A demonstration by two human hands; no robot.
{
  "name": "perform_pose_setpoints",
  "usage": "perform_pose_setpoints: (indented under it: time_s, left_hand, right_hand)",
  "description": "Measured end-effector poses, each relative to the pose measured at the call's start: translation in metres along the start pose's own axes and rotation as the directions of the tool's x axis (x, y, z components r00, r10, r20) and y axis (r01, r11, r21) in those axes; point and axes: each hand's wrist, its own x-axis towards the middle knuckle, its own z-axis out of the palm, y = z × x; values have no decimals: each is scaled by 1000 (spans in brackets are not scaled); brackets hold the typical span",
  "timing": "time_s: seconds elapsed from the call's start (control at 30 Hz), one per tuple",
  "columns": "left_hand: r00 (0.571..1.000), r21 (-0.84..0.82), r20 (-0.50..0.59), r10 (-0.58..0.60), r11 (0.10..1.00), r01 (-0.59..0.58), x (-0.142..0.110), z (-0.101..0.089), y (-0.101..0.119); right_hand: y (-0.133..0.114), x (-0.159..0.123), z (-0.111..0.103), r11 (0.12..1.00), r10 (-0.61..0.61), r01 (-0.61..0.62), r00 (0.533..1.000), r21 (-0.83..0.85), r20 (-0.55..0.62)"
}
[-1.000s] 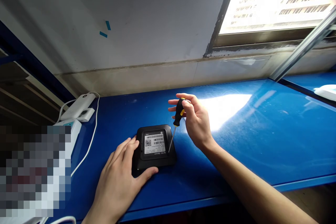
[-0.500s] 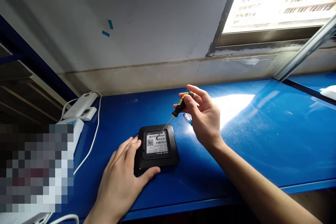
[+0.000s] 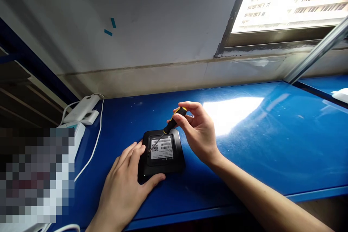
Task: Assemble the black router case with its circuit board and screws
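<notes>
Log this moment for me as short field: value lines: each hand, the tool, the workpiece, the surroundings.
Left hand: at the left side of the box, thumb by its near edge
Right hand: holds the screwdriver by its handle
Tip: points down at the left border of the label; contact unclear
Box: black, flat on the blue table, label up
Far left: white devices, white cord
Wall: two blue strips, window at right

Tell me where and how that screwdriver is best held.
Probably by the thick black-and-yellow handle, from the right, where the right hand has it: the handle tilts up that way, while the thin shaft slants down leftward over the black box.
</notes>
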Motion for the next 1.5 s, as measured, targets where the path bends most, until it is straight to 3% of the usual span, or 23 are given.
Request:
perform_pose_setpoints:
  time_s: [0.33, 0.6, 1.03, 1.3, 1.5]
  left_hand:
    - [1000, -2, 2, -1, 1000, 1, 1, 0, -1]
    - [999, 23, -20, 28, 999, -28, 1, 0, -2]
    - [998, 44, -40, 51, 998, -50, 1, 0, -2]
    - [998, 44, -35, 50, 998, -49, 1, -1, 0]
    - [998, 45, -39, 52, 998, -50, 1, 0, -1]
  right_hand:
    - [0, -3, 2, 999, 26, -27, 999, 18, 43]
    - [0, 4, -4, 990, 125, -133, 983, 56, 136]
    - [3, 7, -7, 964, 228, -245, 962, 107, 153]
    - [6, 8, -5, 986, 162, -164, 978, 3, 129]
    - [5, 7, -4, 967, 243, -250, 961, 39, 133]
